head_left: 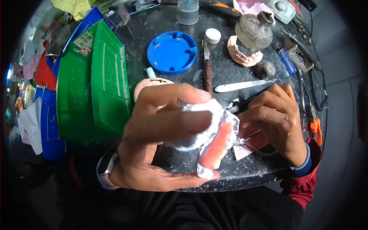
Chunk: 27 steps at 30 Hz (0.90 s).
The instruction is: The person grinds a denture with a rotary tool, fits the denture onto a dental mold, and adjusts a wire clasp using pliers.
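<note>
My left hand (153,142) is wrapped round a white plaster dental model (191,142), its thumb underneath and its fingers over the top. Along the model's right side runs a band of pink wax (218,147), with a few yellowish teeth at its lower edge. Curled up close to the right of the model is my right hand (274,119), dusted with pale specks. Its fingertips are partly hidden, and what they pinch is unclear. A dark, pen-like tool (242,104) shows just behind these fingers; whether they touch it cannot be told.
Green bin (111,84) stands left. Beyond my hands lie a blue lid (172,52), a wood-handled knife (207,71), a white-handled scalpel (241,86), a pink dental cast (243,57) and a glass spirit lamp (253,32). Orange-handled pliers (316,130) lie at right.
</note>
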Tool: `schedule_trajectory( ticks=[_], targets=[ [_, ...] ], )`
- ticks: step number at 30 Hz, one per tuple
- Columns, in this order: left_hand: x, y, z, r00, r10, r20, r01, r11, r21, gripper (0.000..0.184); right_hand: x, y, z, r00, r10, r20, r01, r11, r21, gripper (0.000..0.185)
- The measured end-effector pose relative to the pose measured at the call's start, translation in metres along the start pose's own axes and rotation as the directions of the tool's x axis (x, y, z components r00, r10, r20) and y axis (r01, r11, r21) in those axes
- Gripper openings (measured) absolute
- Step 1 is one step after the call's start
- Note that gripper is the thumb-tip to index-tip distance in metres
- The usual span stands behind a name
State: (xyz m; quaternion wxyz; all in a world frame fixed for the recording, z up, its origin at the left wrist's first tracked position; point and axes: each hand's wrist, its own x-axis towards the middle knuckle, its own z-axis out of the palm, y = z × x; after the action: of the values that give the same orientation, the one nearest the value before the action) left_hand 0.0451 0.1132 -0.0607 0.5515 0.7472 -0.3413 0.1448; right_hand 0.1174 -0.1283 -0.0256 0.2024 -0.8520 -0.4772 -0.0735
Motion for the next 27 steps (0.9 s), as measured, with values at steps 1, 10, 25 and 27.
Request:
schedule_trajectory(
  ticks=[1, 10, 25, 27],
  targets=[
    [0.0, 0.0, 0.003, 0.999, 0.019, -0.031, -0.02, 1.0, -0.014, 0.118, 0.0, -0.001, 0.003, 0.999, 0.008, -0.038, -0.009, 1.0, -0.018, 0.018],
    [0.001, 0.002, 0.014, 0.995, 0.057, -0.077, -0.057, 0.998, -0.004, 0.107, -0.007, -0.031, 0.006, 0.97, -0.199, -0.14, 0.208, 0.977, 0.055, 0.043],
    [-0.003, 0.008, 0.015, 0.992, 0.042, -0.12, -0.037, 0.999, 0.037, 0.081, -0.006, -0.029, 0.032, 0.839, -0.358, -0.411, 0.36, 0.93, -0.075, 0.033],
    [-0.003, 0.009, 0.017, 0.99, 0.04, -0.137, -0.039, 0.999, 0.013, 0.077, -0.008, -0.031, 0.032, 0.834, -0.366, -0.412, 0.39, 0.92, -0.028, 0.032]
  ],
)
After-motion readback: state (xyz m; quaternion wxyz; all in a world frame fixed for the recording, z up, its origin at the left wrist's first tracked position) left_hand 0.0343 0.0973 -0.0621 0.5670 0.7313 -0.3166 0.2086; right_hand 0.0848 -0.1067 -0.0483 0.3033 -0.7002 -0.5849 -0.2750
